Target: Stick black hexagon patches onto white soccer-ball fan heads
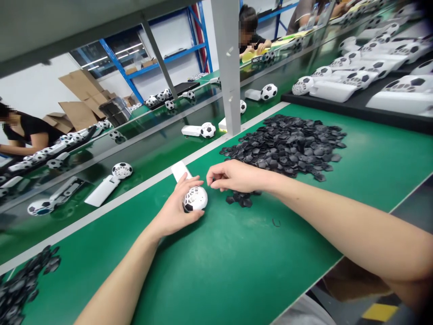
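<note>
My left hand (176, 209) is curled around the soccer-ball head (199, 198) of a white handheld device, its thumb at the near side and fingers over the far side. The ball has an openwork white lattice, with a black patch low on its left. Its white handle (181, 170) points away from me, partly behind my fingers. Just right of the ball, my right hand (233, 176) is closed in a pinch; whatever is between the fingertips, if anything, is hidden. Below that hand lie several loose black pentagon pieces (241, 198).
A big pile of black pentagon pieces (291, 142) lies behind my right forearm; another heap (29, 280) is at lower left. A black tray (358, 113) holds several ball-headed devices. Beyond a metal rail runs a conveyor (142, 178) carrying more. A grey post (230, 67) stands ahead; co-workers sit beyond.
</note>
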Demonstrator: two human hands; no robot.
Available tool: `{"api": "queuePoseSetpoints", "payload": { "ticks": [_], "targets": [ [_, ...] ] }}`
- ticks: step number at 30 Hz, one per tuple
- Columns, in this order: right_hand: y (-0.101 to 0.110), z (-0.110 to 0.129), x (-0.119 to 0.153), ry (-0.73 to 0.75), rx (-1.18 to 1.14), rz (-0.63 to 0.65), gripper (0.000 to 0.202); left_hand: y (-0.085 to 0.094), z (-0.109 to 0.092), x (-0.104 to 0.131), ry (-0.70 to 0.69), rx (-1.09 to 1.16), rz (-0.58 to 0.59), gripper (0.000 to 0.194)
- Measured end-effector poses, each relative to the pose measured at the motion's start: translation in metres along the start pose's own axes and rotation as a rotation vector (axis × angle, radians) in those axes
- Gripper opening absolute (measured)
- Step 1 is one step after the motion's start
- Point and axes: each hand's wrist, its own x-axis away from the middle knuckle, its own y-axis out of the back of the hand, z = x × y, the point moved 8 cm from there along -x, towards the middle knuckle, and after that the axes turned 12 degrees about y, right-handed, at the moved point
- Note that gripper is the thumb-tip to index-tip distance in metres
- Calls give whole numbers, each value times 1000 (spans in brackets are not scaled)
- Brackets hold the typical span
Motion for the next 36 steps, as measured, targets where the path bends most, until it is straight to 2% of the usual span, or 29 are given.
{"api": "queuePoseSetpoints", "payload": {
  "ticks": [3,6,8,16,21,26,29,32,34,36],
  "targets": [
    [-7,6,-2,40,-174,-17,15,-1,-1,1,-78,38,57,63],
    [-6,17,-3,207,-103,-59,13,0,-1,0,-79,53,62,63],
    [-7,21,-3,283,-77,-83,9,1,-2,-1,-66,88,42,59],
    [-21,18,-14,346,-135,-85,3,0,0,-2,52,126,-84,47],
    [-24,7,-21,276,-157,-89,17,-2,-2,-1,5,176,-93,42],
    [-34,-10,-21,105,-189,-29,29,-2,3,-5,12,285,-91,51],
    [-11,-15,-18,68,-72,-101,28,-2,0,-5,-39,317,-22,50],
    [39,-24,-5,-47,208,-285,21,-4,-3,-3,-56,285,53,50],
    [60,-35,6,-207,394,-266,15,-3,-2,-2,-34,241,19,54],
    [64,-44,14,-319,480,-146,12,0,1,-1,0,209,-66,49]
  ]
}}
